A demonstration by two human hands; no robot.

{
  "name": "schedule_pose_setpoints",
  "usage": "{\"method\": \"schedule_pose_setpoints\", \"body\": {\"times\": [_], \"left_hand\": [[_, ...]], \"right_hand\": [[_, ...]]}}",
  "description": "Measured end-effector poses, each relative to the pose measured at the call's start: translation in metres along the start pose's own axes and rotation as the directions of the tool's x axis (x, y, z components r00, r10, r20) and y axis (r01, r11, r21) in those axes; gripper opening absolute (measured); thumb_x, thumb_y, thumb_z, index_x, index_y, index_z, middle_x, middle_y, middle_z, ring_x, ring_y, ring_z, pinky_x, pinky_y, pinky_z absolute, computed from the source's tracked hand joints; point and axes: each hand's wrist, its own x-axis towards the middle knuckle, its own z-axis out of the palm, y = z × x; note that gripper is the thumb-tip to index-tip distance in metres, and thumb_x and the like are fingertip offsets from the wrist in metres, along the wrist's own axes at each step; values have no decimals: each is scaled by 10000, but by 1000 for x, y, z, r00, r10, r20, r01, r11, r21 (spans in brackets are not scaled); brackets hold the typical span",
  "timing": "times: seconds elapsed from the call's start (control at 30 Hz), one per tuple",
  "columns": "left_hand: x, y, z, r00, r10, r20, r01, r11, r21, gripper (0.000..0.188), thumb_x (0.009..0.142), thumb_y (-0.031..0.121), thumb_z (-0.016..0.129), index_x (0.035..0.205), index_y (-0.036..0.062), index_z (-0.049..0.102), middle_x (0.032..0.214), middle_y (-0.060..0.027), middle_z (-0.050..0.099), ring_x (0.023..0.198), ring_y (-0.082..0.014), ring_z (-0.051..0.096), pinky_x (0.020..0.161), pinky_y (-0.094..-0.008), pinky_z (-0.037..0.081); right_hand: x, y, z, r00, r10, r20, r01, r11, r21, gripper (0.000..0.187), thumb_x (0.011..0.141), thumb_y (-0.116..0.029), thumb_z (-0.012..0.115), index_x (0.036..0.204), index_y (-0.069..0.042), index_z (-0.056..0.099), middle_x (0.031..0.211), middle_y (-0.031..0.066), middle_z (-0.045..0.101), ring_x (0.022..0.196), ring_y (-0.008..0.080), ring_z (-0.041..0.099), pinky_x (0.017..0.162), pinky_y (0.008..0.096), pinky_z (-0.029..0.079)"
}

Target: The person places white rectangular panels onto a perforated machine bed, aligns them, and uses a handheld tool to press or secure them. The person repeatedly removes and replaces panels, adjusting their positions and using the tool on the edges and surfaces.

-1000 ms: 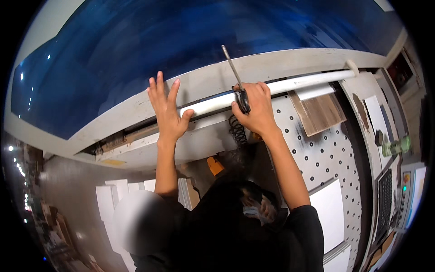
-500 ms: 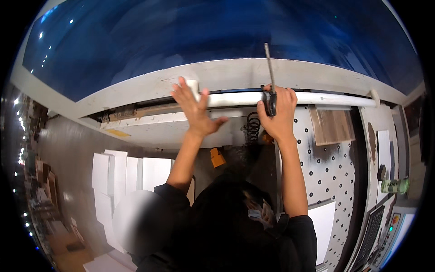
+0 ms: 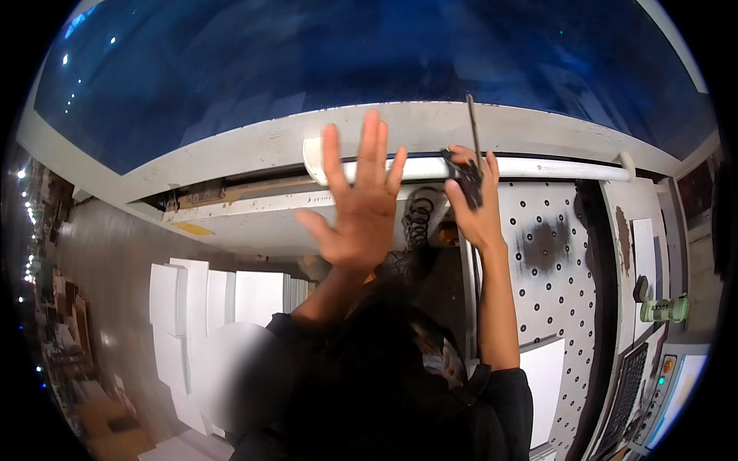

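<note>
My left hand (image 3: pixel 361 223) is raised with its fingers spread and nothing in it, in front of the white tube (image 3: pixel 569 169) that runs along the machine's edge. My right hand (image 3: pixel 480 215) grips a black air blow gun (image 3: pixel 467 180) whose long thin metal nozzle points away from me, over the white beam. The fingers and gun are slightly blurred. Between my hands hangs a black coiled hose (image 3: pixel 419 219); I cannot see where it joins the gun.
A blue machine cover (image 3: pixel 369 61) spans the far side. At right lies a perforated white table (image 3: pixel 550 307) with a white board (image 3: pixel 542 384), beside a keyboard (image 3: pixel 624 392) and control panel (image 3: pixel 657 399). White panels (image 3: pixel 257 296) are stacked at left.
My left hand has lifted nearer and swung right, palm wide. The blow gun has tilted in my right hand. The brown wood piece on the perforated table is no longer visible.
</note>
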Motion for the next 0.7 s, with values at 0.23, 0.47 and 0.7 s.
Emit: {"method": "schedule_pose_setpoints", "body": {"times": [0.23,0.47,0.7], "left_hand": [[35,19,-8,976,-83,-202,-2,922,-388,941,914,861,136,1652,279,79,1704,-203,-29,1585,-320,-32,1280,-494,-8],[40,-2,-7,984,5,-176,-59,951,-304,923,941,832,146,1653,247,81,1698,-222,11,1583,-333,-32,1281,-488,-9],[35,-16,-2,997,26,-78,-36,992,-123,927,944,826,123,1654,237,36,1692,-245,-13,1583,-330,-56,1275,-483,-33]], "right_hand": [[-90,-63,-20,929,276,246,-345,888,305,180,901,-107,680,1029,2,619,954,171,657,915,328,669,834,405,516],[-106,-97,-5,906,333,262,-386,903,186,229,849,-75,749,1042,-18,640,858,172,674,750,379,679,657,395,544],[-104,-106,-8,923,333,192,-365,915,169,231,857,-99,752,1043,-22,637,840,170,671,734,382,679,649,396,547]]}}
